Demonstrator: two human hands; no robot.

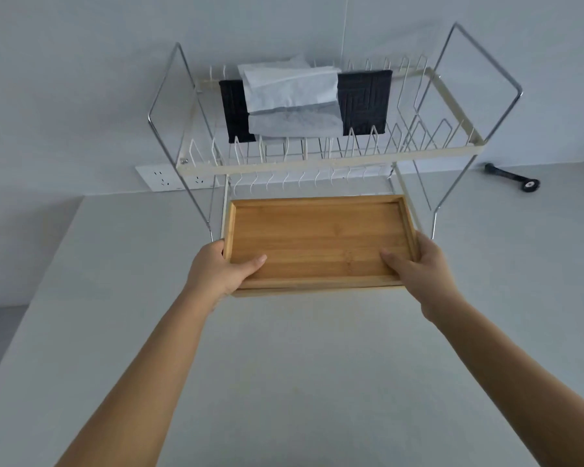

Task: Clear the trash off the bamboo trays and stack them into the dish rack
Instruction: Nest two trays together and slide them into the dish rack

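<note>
A rectangular bamboo tray (pixel 317 237) with a raised rim is held flat and level, its far end under the upper tier of the two-tier wire dish rack (pixel 331 160). Its inside is bare wood. A second wooden edge shows just beneath its near rim. My left hand (pixel 223 267) grips the near left corner, thumb lying on the tray's floor. My right hand (pixel 415 264) grips the near right corner the same way. The rack's upper tier holds a black tissue box (pixel 364 102) with white tissue (pixel 290 92) spilling out of it.
The rack stands on a pale grey countertop (pixel 300 365) against a white wall. A white socket strip (pixel 169 178) sits on the wall behind the rack's left leg. A small black tool (pixel 516 178) lies on the counter at the far right.
</note>
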